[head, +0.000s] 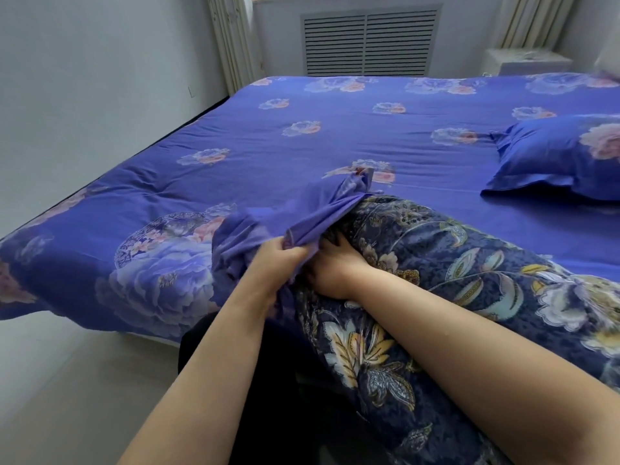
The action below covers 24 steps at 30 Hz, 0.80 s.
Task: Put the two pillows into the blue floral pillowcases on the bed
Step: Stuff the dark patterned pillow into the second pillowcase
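I have my left hand (281, 260) closed around the bunched mouth of the blue pillowcase (322, 209). My right hand (330, 263) presses the dark floral pillow (436, 270) toward that opening; its fingertips are hidden, so I cannot tell their curl. Both items lie at the near bed (235, 135) edge, at 6 o'clock.

Risks, as I judge them:
1. Fabric slips from the left grip; the mouth collapses.
2. The pillow overhangs the edge and may slide off.

Count: cased pillow (563, 156) at 2 o'clock, one; uncased pillow, one; loose pillowcase, one.
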Tool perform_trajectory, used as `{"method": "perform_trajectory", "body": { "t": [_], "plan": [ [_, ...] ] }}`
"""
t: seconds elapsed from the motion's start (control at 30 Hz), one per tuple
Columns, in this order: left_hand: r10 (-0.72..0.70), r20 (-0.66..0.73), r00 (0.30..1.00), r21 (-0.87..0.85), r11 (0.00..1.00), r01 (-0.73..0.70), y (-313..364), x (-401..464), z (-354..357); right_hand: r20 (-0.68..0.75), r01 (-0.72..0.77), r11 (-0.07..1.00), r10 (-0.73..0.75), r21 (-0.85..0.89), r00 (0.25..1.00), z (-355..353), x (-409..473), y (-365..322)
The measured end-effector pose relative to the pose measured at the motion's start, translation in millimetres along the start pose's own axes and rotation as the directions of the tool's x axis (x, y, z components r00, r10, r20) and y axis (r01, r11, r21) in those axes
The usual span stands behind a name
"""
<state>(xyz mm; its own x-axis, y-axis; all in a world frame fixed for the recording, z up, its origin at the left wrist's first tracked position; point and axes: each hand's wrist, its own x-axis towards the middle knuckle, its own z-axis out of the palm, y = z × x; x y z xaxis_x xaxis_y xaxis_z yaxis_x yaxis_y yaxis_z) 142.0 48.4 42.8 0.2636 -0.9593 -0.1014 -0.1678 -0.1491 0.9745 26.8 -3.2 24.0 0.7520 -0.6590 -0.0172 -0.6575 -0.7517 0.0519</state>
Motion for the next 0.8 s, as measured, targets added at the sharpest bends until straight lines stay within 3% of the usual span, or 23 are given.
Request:
{"method": "perform_trajectory", "body": {
  "t": [0.1, 0.2, 0.27, 0.37, 0.47, 0.53, 0.6, 0.67, 0.73, 0.8],
  "plan": [
    [0.191, -0.187, 0.964, 0.263, 0.955, -0.138, -13.3, 16.0, -18.5, -0.12, 0.096, 0.982, -0.077, 0.165, 0.99, 0.4, -6.0, -5.0],
    [0.194, -0.07, 0.978, 0.364, 0.918, -0.156, -24.6, 14.4, -18.9, -0.402, 0.015, 0.943, 0.128, 0.333, 0.907, -17.6, -19.5, 4.8],
    [0.184, 0.032, 0.982, 0.444, 0.878, -0.179, -28.1, 4.0, -9.1, -0.474, -0.094, 0.961, 0.212, 0.26, 0.855, -30.4, -19.9, 27.0],
    [0.215, 0.148, 0.965, 0.504, 0.823, -0.261, -20.5, -13.5, 7.0, -0.201, -0.262, 0.957, 0.284, 0.129, 0.938, -43.8, -13.3, 61.9],
    [0.188, 0.286, 0.94, 0.554, 0.768, -0.322, -8.4, -15.0, 9.4, -0.137, -0.387, 0.902, 0.415, 0.191, 0.899, -50.7, -11.5, 85.4],
    [0.164, 0.306, 0.938, 0.447, 0.845, -0.294, -4.2, -3.1, 9.0, -0.067, -0.451, 0.869, 0.472, 0.206, 0.879, -50.0, -11.3, 99.8],
    [0.042, 0.282, 0.958, 0.172, 0.981, -0.094, 2.3, 6.6, 9.9, 0.016, -0.494, 0.841, 0.503, 0.221, 0.864, -51.6, -12.8, 114.1],
    [-0.016, 0.258, 0.966, -0.01, 1.0, 0.02, 2.0, 14.9, 6.6, 0.061, -0.517, 0.792, 0.527, 0.325, 0.847, -52.1, -15.6, 124.4],
    [0.033, 0.157, 0.987, 0.197, 0.978, -0.064, -0.6, 28.1, -5.5, 0.062, -0.493, 0.759, 0.519, 0.425, 0.852, -50.6, -19.4, 124.8],
    [0.107, 0.054, 0.993, 0.574, 0.81, -0.118, 1.3, 41.7, -18.7, 0.082, -0.467, 0.72, 0.501, 0.514, 0.862, -46.5, -22.4, 115.3]
  ]
}}
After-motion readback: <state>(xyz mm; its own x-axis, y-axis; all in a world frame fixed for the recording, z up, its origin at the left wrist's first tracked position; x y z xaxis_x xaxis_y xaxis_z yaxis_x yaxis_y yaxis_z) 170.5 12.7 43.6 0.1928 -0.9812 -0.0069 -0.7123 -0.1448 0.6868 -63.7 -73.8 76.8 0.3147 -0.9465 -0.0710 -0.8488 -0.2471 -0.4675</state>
